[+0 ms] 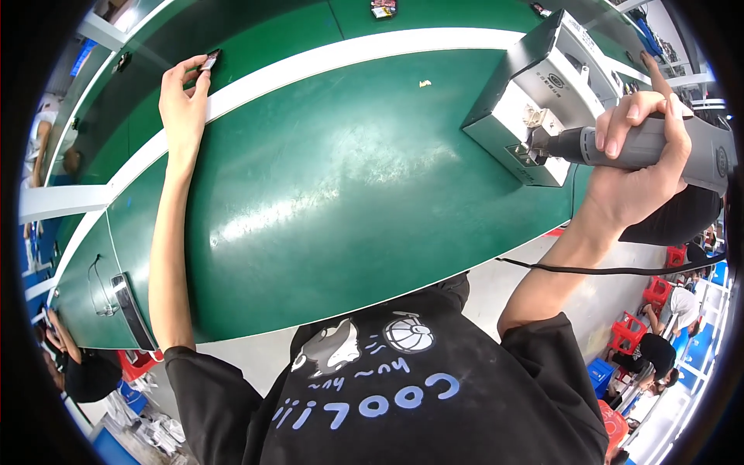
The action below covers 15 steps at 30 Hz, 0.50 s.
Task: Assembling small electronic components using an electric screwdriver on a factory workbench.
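Observation:
At the far left, my left hand (184, 101) reaches over the white rail. Its thumb and fingertips pinch a small dark electronic part (210, 61) with a light patch, at the edge of the green belt. My right hand (639, 147) wraps round a grey electric screwdriver (704, 155) with a black nose, held nearly level and pointing left. The screwdriver's tip is at the front opening of a silver screw feeder box (535, 77) on the right of the green table. Whether the tip touches a screw there is too small to tell.
Another small part (382, 8) lies on the belt (287, 31) at the top. A yellowish scrap (425, 84) rests on the table (349, 186). A black cord (612, 270) hangs at the right. A dark long object (130, 310) sits at the table's left end. Other people sit nearby.

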Motion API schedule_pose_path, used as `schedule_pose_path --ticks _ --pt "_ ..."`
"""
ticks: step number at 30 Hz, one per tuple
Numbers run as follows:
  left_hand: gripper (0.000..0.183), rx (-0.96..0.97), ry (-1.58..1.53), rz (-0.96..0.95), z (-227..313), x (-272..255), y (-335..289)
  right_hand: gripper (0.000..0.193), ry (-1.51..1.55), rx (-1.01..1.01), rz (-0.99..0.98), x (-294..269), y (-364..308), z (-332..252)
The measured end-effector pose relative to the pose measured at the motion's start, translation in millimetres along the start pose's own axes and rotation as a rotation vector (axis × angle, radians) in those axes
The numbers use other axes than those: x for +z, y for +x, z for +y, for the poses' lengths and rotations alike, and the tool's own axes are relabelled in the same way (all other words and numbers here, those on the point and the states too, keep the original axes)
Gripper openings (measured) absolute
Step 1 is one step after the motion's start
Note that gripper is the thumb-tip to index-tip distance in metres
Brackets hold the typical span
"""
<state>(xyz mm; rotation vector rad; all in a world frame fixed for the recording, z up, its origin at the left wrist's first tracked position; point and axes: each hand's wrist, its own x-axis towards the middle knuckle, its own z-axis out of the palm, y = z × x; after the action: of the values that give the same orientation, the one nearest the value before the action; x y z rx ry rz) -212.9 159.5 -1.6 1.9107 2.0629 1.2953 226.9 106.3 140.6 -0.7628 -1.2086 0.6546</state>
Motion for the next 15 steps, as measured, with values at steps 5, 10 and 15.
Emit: schedule_pose_path --ticks 5,10,15 --pt "0.039 0.246 0.09 -0.106 30 4 -18 0.03 -0.031 0.025 -0.01 -2 -3 0" --pt "0.04 0.271 0.179 -0.124 36 1 -24 0.025 -0.03 0.0 -0.016 4 -1 6" --pt "0.036 0.191 0.282 -0.253 44 -47 -70 0.015 0.117 0.13 -0.01 19 -1 3"
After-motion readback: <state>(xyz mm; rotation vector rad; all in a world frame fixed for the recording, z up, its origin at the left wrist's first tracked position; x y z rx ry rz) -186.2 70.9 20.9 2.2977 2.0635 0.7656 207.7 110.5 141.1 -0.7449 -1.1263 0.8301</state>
